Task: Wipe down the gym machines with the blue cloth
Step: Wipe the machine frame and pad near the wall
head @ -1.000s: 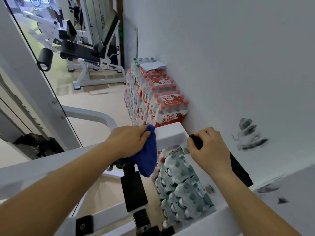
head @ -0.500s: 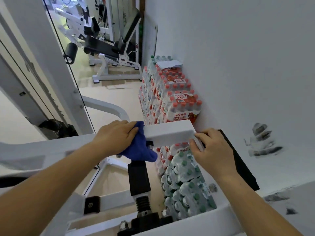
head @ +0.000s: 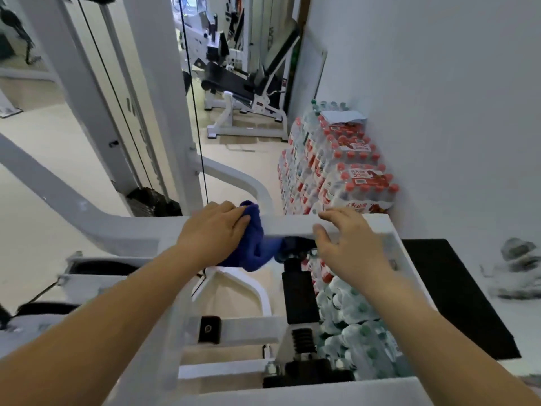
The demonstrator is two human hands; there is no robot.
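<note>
My left hand grips the bunched blue cloth and presses it against the white horizontal bar of the gym machine frame. The cloth hangs down over the bar's near face. My right hand hovers just right of the cloth, fingers loosely spread over the same bar, holding nothing. Below the bar a black block and spring of the machine show.
Shrink-wrapped packs of water bottles are stacked against the white wall, with more under the frame. A black pad lies to the right. White uprights and cables stand left; a black bench machine is further back.
My right hand has let go of the frame's right end and moved left toward the cloth. My left hand keeps the cloth on the bar. The view has shifted, showing more to the left.
</note>
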